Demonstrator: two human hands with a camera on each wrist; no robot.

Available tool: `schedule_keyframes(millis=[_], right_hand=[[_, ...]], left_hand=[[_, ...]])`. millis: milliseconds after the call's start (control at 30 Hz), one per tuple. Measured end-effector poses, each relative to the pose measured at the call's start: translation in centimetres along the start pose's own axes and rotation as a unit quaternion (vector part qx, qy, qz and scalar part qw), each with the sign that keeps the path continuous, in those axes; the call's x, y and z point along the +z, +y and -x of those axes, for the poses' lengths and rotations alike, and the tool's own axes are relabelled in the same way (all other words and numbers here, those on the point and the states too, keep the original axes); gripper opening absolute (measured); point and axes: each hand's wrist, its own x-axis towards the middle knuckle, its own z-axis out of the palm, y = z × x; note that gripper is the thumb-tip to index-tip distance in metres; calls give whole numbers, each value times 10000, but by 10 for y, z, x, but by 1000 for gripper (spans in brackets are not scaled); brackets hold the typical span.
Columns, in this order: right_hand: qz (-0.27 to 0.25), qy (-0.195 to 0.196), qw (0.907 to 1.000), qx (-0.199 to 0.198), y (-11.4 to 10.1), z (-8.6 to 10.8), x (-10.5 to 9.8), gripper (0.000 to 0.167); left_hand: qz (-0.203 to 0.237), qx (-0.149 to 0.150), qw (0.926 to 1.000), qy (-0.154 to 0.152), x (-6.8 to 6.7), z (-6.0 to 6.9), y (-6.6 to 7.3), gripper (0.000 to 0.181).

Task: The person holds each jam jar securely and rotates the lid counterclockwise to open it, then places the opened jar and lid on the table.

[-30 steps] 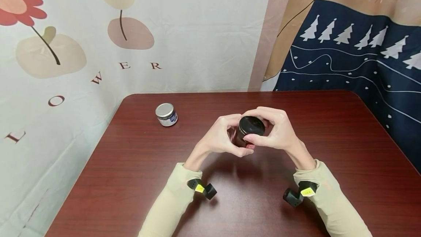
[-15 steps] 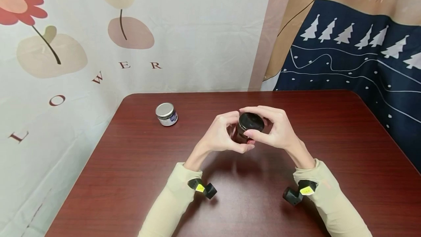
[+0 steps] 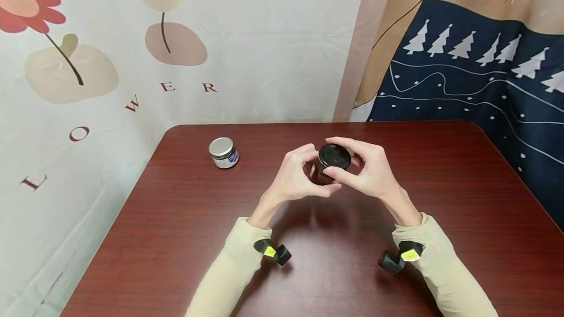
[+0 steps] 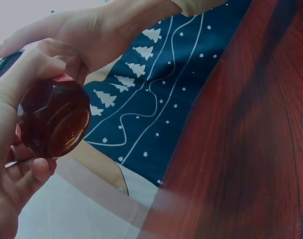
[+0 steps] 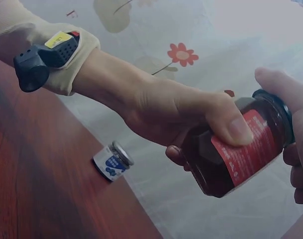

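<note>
A dark glass jar with a red label (image 5: pixel 246 149) is held above the table between both hands. The left hand (image 3: pixel 294 175) grips the jar's body, its thumb on the label in the right wrist view. The right hand (image 3: pixel 369 168) holds the black lid (image 3: pixel 335 156) at the rim, thumb on the near side and fingers on the far side. The lid sits on top of the jar. In the left wrist view the jar's glass base (image 4: pixel 66 124) faces the camera.
A small jar with a silver lid and a white and blue label (image 3: pixel 223 153) stands at the table's back left. The reddish-brown table (image 3: pixel 176 219) meets a pale printed cloth behind and a navy cloth with white trees (image 3: pixel 467 77) at the right.
Both hands have moved the jar slightly up and away, toward the table's back edge. The right hand's fingers have shifted around the lid. The small jar has stayed in place.
</note>
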Motion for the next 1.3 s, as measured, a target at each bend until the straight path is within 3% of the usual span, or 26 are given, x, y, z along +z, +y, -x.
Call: schedule_keyframes(millis=[200,433,667,900,1133,1300], right_hand=[[295,226,9993,95,1,0,2,64],[335,244,9990,173,4,1,2,56],[218,332,9992,100,1,0,2,58],[-60,356,9993,140,-3,-1,1,56],[-251,233,9993,172,-4,-1,-1,40],[-465,158,9986,194,-5,-1,-2,41]], left_hand=[[-562,-139,9979,273,2,0,0,31],[-1001,-363,9937,342,4,0,4,31],[-834,-247,9957,311,3,-1,5,31],[-385,-190,9988,220,2,-2,6,29],[-144,-212,9996,117,2,-2,7,28],[140,-129,9998,-51,0,-1,6,30]])
